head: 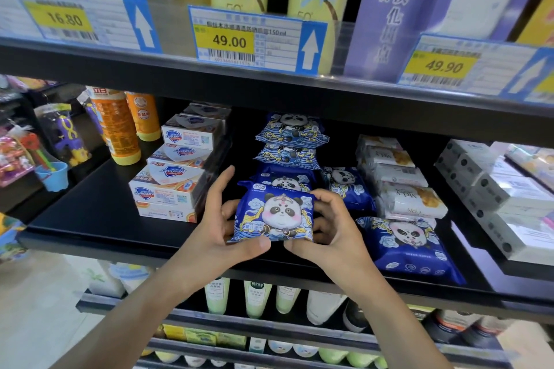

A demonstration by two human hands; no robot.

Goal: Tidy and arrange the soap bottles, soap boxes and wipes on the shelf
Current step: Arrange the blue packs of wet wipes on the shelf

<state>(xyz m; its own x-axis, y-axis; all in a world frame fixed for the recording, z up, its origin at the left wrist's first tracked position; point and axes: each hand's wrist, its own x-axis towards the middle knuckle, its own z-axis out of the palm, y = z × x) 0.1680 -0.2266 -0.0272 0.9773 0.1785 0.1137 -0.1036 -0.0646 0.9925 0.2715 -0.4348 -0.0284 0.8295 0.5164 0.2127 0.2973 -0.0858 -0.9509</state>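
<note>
Both hands are holding one blue panda wipes pack (274, 214) just above the front edge of the black shelf (99, 219). The left hand (218, 228) is gripping the pack's left side — its thumb is lying along the bottom edge, the index finger is stretching up and away from the pack's top left corner, and the other fingers are hidden behind the pack. The right hand (332, 228) is gripping the right side, fingers curling over the top right corner and thumb pressing at the bottom edge.

The held pack is standing upright with its panda face turned toward the camera, its long axis running roughly left to right.

Directly behind the held pack a row of matching panda packs (289, 141) is running toward the back of the shelf. Left of the held pack the Safeguard soap boxes (172, 180) are sitting in stacks, and farther left beyond them the orange bottles (120, 126) are standing upright. Right of the held pack a larger panda pack (410, 249) is lying flat near the shelf's front — behind it pale wipes packs (395, 177) are stacked.
</note>
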